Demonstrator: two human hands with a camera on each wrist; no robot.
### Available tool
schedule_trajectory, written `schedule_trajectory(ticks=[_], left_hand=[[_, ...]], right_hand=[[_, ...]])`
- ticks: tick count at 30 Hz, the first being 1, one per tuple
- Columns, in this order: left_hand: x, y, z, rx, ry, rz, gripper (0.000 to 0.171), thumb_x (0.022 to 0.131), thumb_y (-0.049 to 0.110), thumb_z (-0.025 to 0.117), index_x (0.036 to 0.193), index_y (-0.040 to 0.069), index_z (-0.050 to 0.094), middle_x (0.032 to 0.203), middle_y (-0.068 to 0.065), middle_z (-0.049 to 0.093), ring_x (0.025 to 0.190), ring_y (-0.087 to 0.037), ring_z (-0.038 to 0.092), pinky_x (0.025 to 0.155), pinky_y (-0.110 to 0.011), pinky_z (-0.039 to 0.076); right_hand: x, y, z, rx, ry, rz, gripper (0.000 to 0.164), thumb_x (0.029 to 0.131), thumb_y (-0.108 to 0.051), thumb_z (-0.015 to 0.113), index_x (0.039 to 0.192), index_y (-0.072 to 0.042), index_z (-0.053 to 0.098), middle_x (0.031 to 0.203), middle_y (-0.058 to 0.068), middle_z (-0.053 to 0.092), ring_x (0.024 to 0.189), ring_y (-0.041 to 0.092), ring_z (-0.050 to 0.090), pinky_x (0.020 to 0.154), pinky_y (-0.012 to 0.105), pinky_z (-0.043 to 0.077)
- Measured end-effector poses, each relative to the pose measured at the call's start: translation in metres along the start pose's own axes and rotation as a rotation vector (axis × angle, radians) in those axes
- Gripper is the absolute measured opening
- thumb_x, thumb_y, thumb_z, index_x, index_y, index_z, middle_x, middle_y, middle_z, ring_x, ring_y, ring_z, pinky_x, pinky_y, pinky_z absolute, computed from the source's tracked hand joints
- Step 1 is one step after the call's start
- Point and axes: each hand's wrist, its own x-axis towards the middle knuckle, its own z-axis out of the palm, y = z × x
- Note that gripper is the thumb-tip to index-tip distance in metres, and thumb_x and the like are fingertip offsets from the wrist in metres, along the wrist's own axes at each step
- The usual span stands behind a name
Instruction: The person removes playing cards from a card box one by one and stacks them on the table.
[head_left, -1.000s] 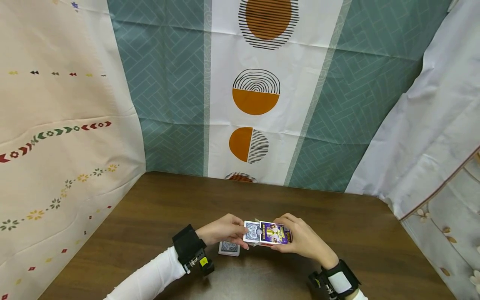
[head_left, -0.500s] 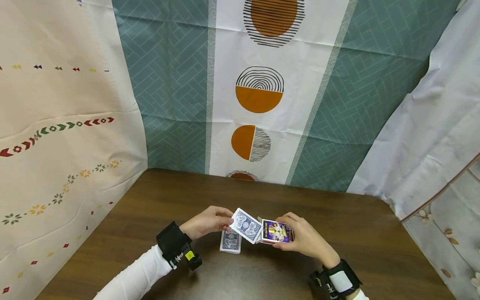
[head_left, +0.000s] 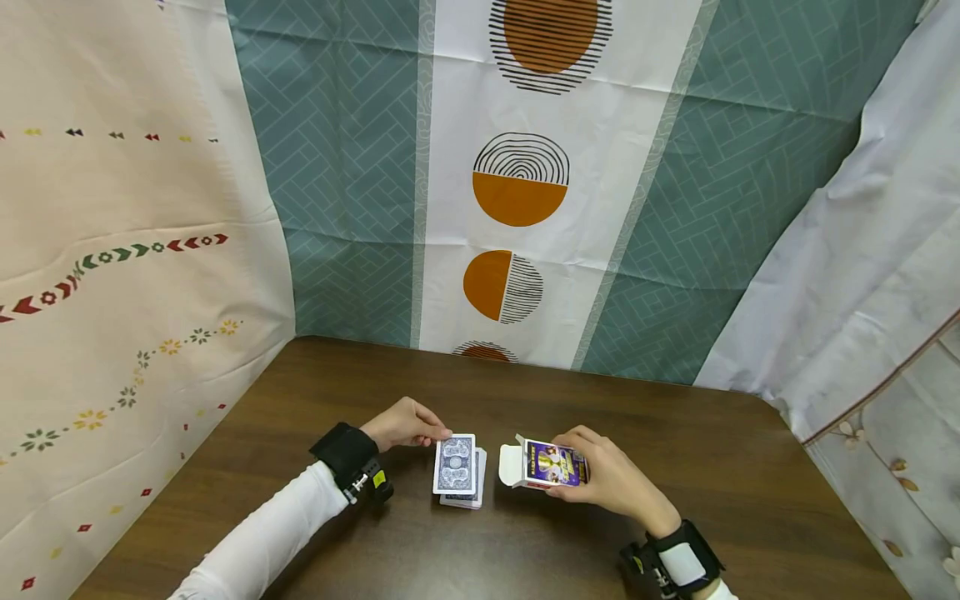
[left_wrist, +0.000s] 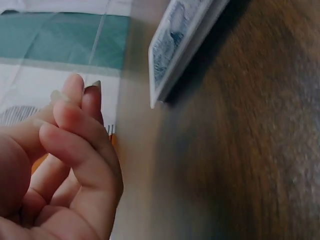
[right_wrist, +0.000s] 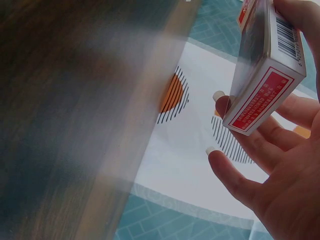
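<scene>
Now cards (head_left: 454, 465) have reached the pile (head_left: 480, 477) — right hand (head_left: 603, 471) gripping box (head_left: 549, 464), left hand's (head_left: 406, 423) unclear.

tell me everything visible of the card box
The card box looks like printed cardboard: purple front with yellow artwork, barcode on one side, red panel on one end. Its white flap stands open, facing the cards. The right hand grips the opposite end; whether the box touches the table is unclear.
</scene>
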Motion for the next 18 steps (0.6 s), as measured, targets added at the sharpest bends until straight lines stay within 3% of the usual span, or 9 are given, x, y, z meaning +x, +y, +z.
schedule_trajectory(ticks=[7, 13, 18], left_hand=[[0.006, 0.008, 0.014, 0.155, 0.084, -0.005, 0.015, 0.079, 0.012, 0.079, 0.083, -0.002, 0.076, 0.060, 0.004, 0.059, 0.051, -0.007, 0.046, 0.048, -0.017, 0.034], [0.011, 0.010, 0.023, 0.274, 0.177, -0.010, 0.013, 0.074, 0.015, 0.083, 0.075, 0.004, 0.077, 0.074, 0.002, 0.067, 0.070, -0.014, 0.048, 0.058, -0.024, 0.034], [0.012, 0.007, 0.027, 0.282, 0.208, 0.034, 0.010, 0.071, 0.009, 0.084, 0.070, 0.003, 0.076, 0.078, -0.003, 0.072, 0.076, -0.015, 0.051, 0.062, -0.025, 0.038]], right_hand=[[0.000, 0.001, 0.002, 0.004, -0.010, 0.006, 0.057, 0.074, -0.052, 0.079, 0.114, -0.014, 0.063, 0.106, -0.006, 0.059, 0.082, 0.004, 0.053, 0.067, 0.017, 0.047], [0.000, 0.002, 0.002, 0.003, -0.015, 0.003, 0.057, 0.074, -0.053, 0.078, 0.114, -0.014, 0.063, 0.106, -0.006, 0.059, 0.083, 0.004, 0.053, 0.067, 0.017, 0.047], [0.001, 0.003, 0.002, -0.005, -0.010, -0.007, 0.057, 0.074, -0.054, 0.078, 0.113, -0.015, 0.064, 0.105, -0.006, 0.060, 0.083, 0.004, 0.054, 0.068, 0.018, 0.048]])
